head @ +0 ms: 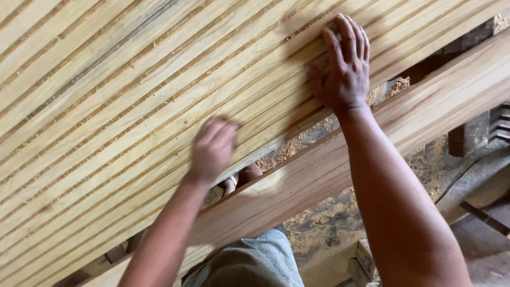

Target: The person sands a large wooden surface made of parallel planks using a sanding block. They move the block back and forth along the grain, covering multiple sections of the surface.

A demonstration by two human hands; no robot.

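Honestly, no packages, labels, signs or screens anywhere in this shot, nothing boxed, wrapped, tagged or lit up.

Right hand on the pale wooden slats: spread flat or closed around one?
Spread flat. The right hand lies palm-down with fingers extended across the pale sawdust-strewn wooden slats, not curled around any.
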